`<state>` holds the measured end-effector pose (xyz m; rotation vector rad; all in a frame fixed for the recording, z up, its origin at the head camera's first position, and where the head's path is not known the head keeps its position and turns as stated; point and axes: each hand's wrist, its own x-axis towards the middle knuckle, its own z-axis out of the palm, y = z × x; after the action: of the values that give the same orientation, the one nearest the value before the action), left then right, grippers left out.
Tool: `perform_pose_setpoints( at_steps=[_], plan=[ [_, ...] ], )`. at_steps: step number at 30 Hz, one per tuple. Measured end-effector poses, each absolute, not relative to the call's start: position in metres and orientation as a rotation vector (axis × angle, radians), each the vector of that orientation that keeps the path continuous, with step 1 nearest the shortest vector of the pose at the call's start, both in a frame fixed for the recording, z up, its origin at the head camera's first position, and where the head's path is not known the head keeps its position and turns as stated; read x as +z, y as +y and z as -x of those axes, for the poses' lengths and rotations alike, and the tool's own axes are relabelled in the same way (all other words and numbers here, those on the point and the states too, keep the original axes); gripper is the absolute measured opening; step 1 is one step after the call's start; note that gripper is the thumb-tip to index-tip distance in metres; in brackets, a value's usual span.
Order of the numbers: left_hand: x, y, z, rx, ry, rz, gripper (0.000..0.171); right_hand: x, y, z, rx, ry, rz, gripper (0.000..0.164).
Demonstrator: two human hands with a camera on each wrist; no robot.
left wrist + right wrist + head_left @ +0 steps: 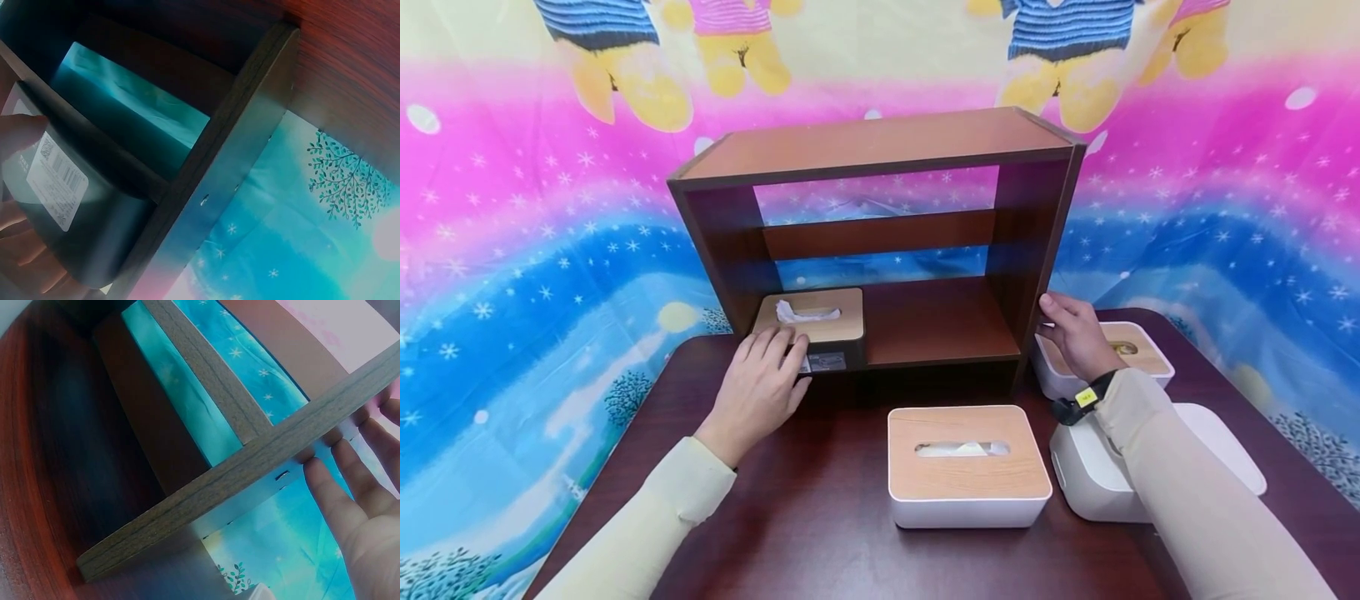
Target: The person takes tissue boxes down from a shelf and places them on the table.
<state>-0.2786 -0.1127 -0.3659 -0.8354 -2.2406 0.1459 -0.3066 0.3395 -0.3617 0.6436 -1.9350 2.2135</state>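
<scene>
On the lower left of the brown wooden shelf unit (940, 321) sits a black tissue box (850, 354) with a wood-coloured lid and white tissue poking from its slot. My left hand (760, 383) rests against its front, fingertips along the front top edge. In the left wrist view, the thumb (22, 134) lies by the white label (59, 181) on the box's front face. At the unit's right side panel (1045, 242), my right hand (1078, 337) has its fingertips against the outer face. The right wrist view shows those fingers (359, 478) extended along the panel.
A white tissue box (970, 512) with a wooden lid stands on the dark table (827, 533) before the unit. Another white wooden-lidded box (1150, 358) stands right of the unit, partly behind my right hand. A white rounded box (1086, 475) lies partly under my right forearm.
</scene>
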Motion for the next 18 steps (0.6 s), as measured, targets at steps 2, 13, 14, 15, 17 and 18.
perform_pose_setpoints(
  at_steps=[2,13,14,15,17,18],
  plan=[
    [-0.3659,-0.1135,0.2781,0.148,-2.243,0.843,0.064,-0.3619,0.3398,0.3073,2.209,-1.943,-0.641,0.037],
    [-0.3663,-0.1157,0.2771,0.155,-2.259,0.878,0.063,-0.3629,0.3409,0.3075,2.236,-1.896,-0.683,0.034],
    [-0.3665,-0.116,0.2769,0.157,-2.262,0.878,0.064,-0.363,0.3407,0.3074,2.236,-1.897,-0.686,0.034],
    [-0.3666,-0.1163,0.2768,0.16,-2.264,0.878,0.064,-0.3631,0.3406,0.3073,2.236,-1.896,-0.687,0.034],
    [-0.3667,-0.1168,0.2767,0.162,-2.267,0.879,0.064,-0.3633,0.3404,0.3074,2.231,-1.901,-0.686,0.035],
    [-0.3666,-0.1171,0.2767,0.162,-2.268,0.88,0.064,-0.3632,0.3403,0.3074,2.226,-1.907,-0.683,0.035]
  ],
)
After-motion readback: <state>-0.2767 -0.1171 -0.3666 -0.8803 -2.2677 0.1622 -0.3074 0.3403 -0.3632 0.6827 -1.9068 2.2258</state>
